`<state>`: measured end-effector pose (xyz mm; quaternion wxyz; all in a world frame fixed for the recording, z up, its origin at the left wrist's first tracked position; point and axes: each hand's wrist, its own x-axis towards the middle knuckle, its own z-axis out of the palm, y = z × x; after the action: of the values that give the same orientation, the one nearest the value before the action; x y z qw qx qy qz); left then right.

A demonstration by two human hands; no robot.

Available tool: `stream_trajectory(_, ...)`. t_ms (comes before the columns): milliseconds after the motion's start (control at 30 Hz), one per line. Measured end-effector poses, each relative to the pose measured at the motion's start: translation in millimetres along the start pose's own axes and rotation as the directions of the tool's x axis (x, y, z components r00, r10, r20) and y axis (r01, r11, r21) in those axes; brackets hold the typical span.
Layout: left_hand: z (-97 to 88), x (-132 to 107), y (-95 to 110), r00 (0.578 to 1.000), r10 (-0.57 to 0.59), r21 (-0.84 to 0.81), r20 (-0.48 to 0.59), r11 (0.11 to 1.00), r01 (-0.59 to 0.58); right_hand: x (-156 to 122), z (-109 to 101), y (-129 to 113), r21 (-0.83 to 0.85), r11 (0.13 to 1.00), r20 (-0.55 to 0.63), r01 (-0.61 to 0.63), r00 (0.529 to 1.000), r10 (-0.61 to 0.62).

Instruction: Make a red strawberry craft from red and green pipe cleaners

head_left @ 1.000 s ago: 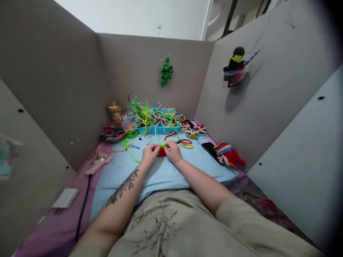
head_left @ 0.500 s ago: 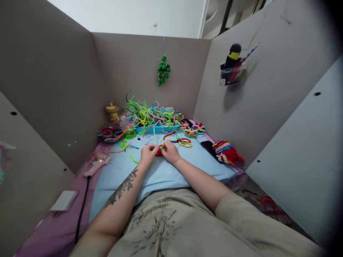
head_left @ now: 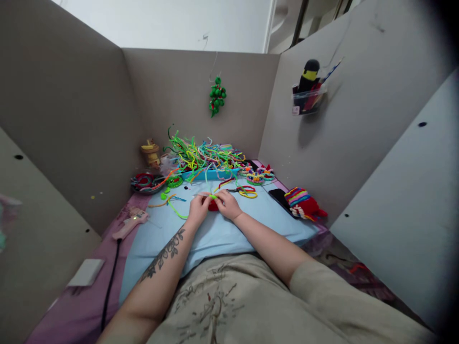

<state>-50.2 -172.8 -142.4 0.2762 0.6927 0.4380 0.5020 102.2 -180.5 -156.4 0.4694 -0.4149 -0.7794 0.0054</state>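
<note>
At the centre of the frame, the fingertips of the left hand (head_left: 198, 208) and right hand (head_left: 228, 205) nearly meet, both pinching a small bright green piece (head_left: 213, 196). Just below it, between the hands, shows a red piece (head_left: 213, 206), partly hidden by the fingers; whether they touch it I cannot tell. A green fuzzy stem (head_left: 175, 209) curves left of the left hand, and scissors (head_left: 250, 195) with red and yellow handles lie just right of centre, near the right hand. All this is on a pale blue cloth (head_left: 265, 229). Above centre, a blue tray (head_left: 229, 174) bears a tangled heap of coloured stems (head_left: 195, 155). Right of centre, a dark phone (head_left: 278, 197) lies beside a striped red item (head_left: 306, 204); at the left, a pink glue gun (head_left: 125, 229) lies above a white box (head_left: 86, 272) at lower left
</note>
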Motion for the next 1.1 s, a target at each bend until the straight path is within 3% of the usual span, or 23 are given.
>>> stream_trajectory(333, -0.7, -0.3, -1.7, 1.000, -0.017, -0.014, -0.025, 1.000, 0.017, 0.4, 1.6, 4.6, 0.004, 1.000, -0.042, -0.029, 0.999, 0.029)
stream_trajectory(533, 0.0, -1.2, -0.7, 0.999, -0.030, -0.147, -0.019, 0.989, 0.027, 0.7, 1.8, 9.2, 0.007, 0.998, -0.110, -0.069, 0.992, 0.069)
stream_trajectory(833, -1.8, -4.9, -3.7, 0.987, 0.159, 0.064, -0.019, 0.985, -0.157, 0.9, 2.6, 12.8, -0.022, 0.997, -0.123, -0.076, 0.990, 0.073)
stream_trajectory(1100, -1.5, -3.1, 4.0, 0.998, -0.004, 0.010, -0.056, 1.000, 0.005, 2.3, 2.2, 11.8, 0.016, 0.997, -0.158, -0.079, 0.984, 0.080)
